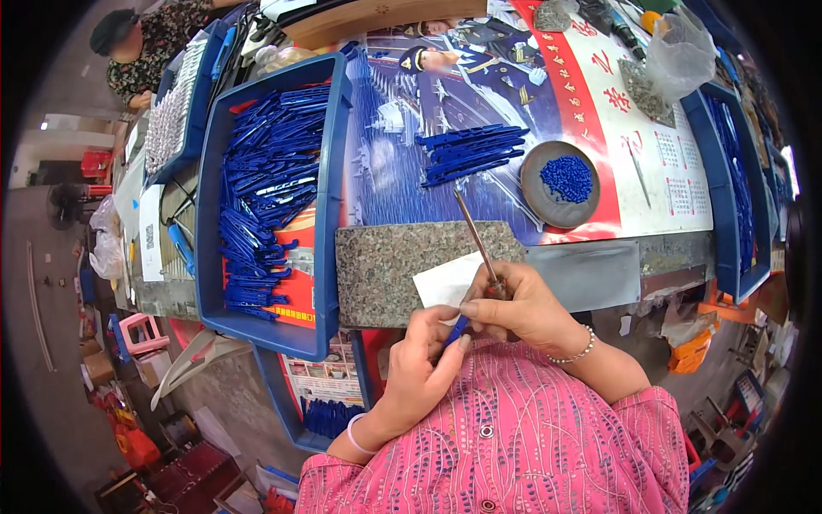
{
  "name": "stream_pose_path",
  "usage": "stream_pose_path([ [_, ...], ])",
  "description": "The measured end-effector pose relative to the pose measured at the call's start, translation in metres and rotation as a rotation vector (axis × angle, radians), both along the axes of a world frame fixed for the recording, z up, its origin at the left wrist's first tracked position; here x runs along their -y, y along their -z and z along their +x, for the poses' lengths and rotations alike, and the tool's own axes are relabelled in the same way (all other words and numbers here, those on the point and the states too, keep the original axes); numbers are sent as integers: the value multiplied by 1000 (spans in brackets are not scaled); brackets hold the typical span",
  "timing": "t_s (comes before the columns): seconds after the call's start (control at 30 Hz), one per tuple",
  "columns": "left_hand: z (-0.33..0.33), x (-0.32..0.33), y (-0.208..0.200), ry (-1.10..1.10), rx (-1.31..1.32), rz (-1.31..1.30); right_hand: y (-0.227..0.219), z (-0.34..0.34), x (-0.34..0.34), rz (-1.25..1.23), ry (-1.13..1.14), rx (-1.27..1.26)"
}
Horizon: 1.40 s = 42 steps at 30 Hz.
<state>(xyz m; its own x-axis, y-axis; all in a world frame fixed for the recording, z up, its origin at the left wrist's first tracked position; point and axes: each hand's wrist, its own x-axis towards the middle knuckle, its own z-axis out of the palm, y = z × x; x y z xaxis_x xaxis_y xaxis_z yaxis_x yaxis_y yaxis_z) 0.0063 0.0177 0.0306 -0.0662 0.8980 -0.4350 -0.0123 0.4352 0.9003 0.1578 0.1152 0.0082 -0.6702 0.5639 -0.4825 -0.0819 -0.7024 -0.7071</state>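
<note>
Grip snug around blue piece

Just left of the granite slab, the raised wall of the blue tray barred any low sideways pass. Beyond the slab's left half, a hand could have moved over the printed sheet. Beyond its right half, the pile of blue parts and the round dish stood in the way. To its right, the grey plate offered room. A metal rod slanted above it; both hands obstructed its near side.
</note>
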Motion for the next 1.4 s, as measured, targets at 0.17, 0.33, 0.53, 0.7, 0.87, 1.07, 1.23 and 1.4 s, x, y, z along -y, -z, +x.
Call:
stream_pose_path([
  [0.17, -6, 2, 3, 135, -301, 123, -1, -1, 1, -32, 23, 16],
  [0.33, -9, -1, -2, 182, -122, 8, 1, -2, 0, -78, 39, 4],
  [0.53, -10, 2, 5, 109, 63, -53, 5, -2, 1, 2, 3, 62],
  [0.7, -5, 0, 5, 129, -213, 46, 7, -3, 1, 35, 3, 35],
  [0.87, -6, -2, 7, 130, -385, 166, 6, -4, 2, 212, 3, 71],
  [1.07, -7, -7, 3, 51, -174, 11, 18, -8, 15, 427, 74, 138],
  [1.23, -8, -9, 5, -6, 89, -155, 12, -8, 19, 601, 53, 311],
  [1.4, -6, -9, 9, -40, 146, -156, 19, -8, 22, 852, 71, 303],
])
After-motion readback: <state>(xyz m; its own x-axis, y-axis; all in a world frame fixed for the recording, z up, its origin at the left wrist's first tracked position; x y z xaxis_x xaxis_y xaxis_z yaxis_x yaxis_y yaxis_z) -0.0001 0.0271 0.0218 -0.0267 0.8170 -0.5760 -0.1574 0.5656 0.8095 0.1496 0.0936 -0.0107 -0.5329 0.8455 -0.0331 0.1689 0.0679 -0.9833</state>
